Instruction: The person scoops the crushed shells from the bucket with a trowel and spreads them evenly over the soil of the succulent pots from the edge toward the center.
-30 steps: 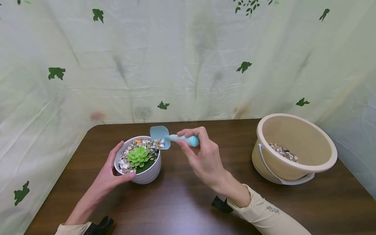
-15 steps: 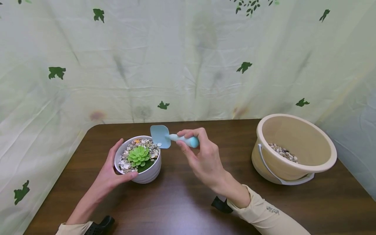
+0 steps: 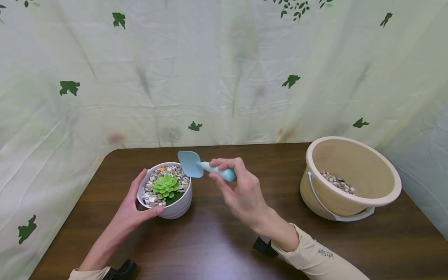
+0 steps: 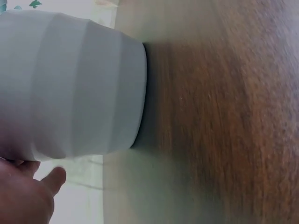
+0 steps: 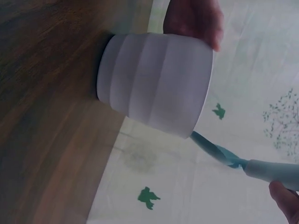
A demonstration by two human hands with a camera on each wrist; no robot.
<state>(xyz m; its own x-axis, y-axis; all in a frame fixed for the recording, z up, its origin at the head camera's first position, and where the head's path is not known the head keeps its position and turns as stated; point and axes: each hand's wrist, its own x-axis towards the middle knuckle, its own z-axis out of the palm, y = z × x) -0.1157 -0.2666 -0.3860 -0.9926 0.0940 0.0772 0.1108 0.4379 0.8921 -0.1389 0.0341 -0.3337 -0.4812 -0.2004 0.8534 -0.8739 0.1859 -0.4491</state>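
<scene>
A ribbed white flower pot [image 3: 176,210] stands on the table at the left, holding a green succulent [image 3: 166,186] ringed by small pebbles [image 3: 151,198]. My left hand [image 3: 130,208] grips the pot from its left side, thumb at the near rim and fingers round the far side. Between the thumb and fingers of my right hand [image 3: 241,190] is the handle of a light blue toy shovel [image 3: 190,164]. Its blade, tilted and bare of pebbles, lies at the pot's right rim; the right wrist view shows the blade's edge right at that rim [image 5: 198,126].
A beige bucket [image 3: 353,173] with a pale handle stands at the right of the brown wooden table [image 3: 224,233], pebbles [image 3: 337,182] in its bottom. Behind the table hangs a pale curtain [image 3: 224,77] with green leaf prints.
Pebbles on the shovel's blade a second ago have slid off into the pot. The blade is now bare and slightly turned. The left hand stays on the pot.
</scene>
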